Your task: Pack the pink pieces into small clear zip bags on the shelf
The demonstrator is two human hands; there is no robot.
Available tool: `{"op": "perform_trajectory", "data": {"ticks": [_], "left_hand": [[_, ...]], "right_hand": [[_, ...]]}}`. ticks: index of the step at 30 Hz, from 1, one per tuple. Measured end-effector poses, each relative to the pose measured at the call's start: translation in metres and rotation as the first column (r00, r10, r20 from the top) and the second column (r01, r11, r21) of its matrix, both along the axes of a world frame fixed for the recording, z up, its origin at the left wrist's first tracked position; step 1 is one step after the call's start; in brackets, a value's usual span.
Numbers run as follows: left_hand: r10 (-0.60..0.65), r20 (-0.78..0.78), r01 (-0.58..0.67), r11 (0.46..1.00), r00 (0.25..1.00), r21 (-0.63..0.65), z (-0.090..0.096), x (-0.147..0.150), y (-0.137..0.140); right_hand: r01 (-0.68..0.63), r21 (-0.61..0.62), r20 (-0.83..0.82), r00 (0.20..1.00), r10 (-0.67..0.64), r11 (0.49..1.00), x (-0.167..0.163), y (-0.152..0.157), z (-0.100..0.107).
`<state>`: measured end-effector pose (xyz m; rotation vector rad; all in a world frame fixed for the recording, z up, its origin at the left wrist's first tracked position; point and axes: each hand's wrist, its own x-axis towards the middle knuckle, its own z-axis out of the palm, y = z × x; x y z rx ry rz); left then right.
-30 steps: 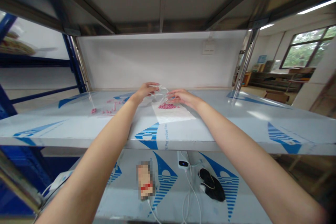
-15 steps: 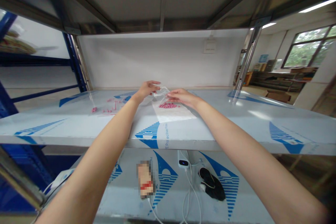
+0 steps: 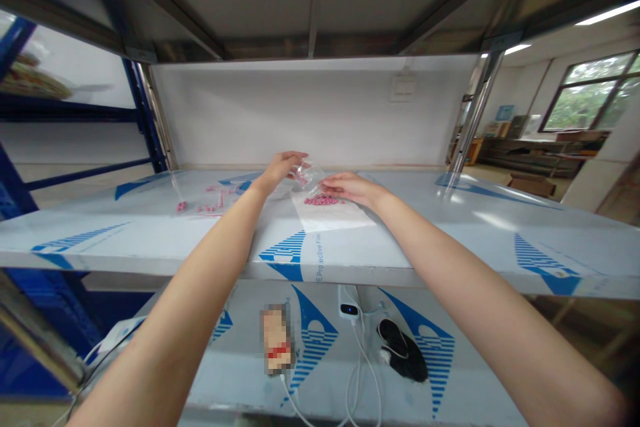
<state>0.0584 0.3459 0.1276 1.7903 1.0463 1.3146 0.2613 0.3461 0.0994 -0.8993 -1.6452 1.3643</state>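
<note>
A clear plastic bag (image 3: 306, 177) is held up in front of me, with a little pink showing inside it. My left hand (image 3: 284, 169) is closed on the bag's upper left side. On its right side, my right hand (image 3: 345, 185) has its fingertips pinched at the bag's edge, just above a pile of small pink pieces (image 3: 323, 201). That pile lies on a white sheet (image 3: 333, 219) on the shelf. Left of my left arm, more clear bags with pink pieces (image 3: 215, 200) lie flat. A small pink clump (image 3: 181, 206) is at their left end.
The film-covered shelf (image 3: 450, 240) has a metal deck (image 3: 250, 0) overhead and shiny posts at both sides. On the lower level lie a blurred-out phone-shaped item (image 3: 277, 340), a white power bank (image 3: 348, 307) with cables, and a black item (image 3: 407, 353). A blue rack (image 3: 90, 180) stands at left.
My left hand has tilted the bag, and pink now shows inside it near my fingers. My right hand stays close to the pile. The view has shifted slightly.
</note>
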Motion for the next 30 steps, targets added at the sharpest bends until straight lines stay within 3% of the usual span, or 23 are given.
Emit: {"op": "perform_trajectory", "data": {"ticks": [24,30], "left_hand": [[0.026,0.022,-0.028,0.998,0.999,0.059,-0.0007,0.0042,0.0029],[-0.118,0.065,0.118,0.993,0.991,-0.002,0.0001,0.0038,-0.0048]], "right_hand": [[0.072,-0.047,-0.027,0.997,-0.074,0.996,-0.0006,0.0028,-0.0019],[0.107,-0.014,-0.102,0.989,-0.108,0.994,-0.0012,0.0002,0.0035]]}}
